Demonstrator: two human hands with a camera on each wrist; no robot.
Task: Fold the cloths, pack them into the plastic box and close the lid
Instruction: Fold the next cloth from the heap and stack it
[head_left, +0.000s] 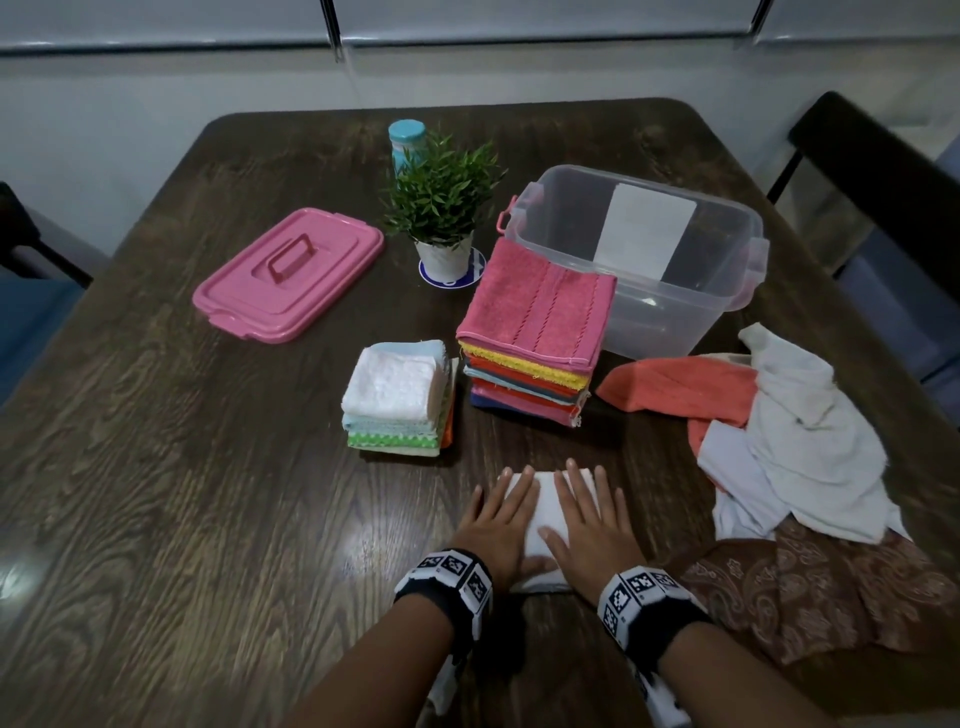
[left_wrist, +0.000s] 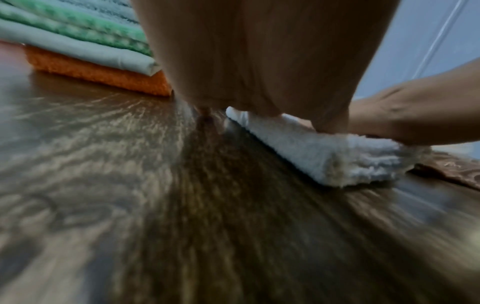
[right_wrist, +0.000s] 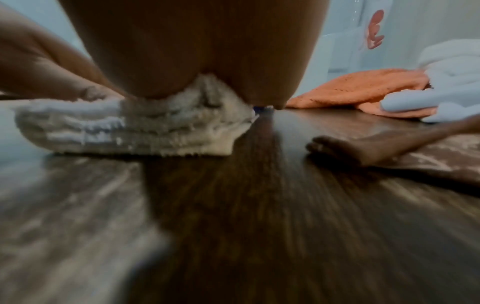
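Flat, straight-fingered, the left hand (head_left: 497, 525) and right hand (head_left: 589, 525) are pressed on a folded white cloth (head_left: 545, 512) near the table's (head_left: 208, 519) front edge. Creases are best set by even outward smoothing before stacking; the plastic box (head_left: 675, 291) is kept open toward the far right corner.

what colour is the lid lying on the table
Pink: the lid shows best in the head view, left of the potted plant.

Well beyond the fingers stands a potted plant (head_left: 441, 208) on a round coaster (head_left: 475, 270), a teal-capped bottle (head_left: 407, 143) just behind it on the wooden table (head_left: 208, 493).
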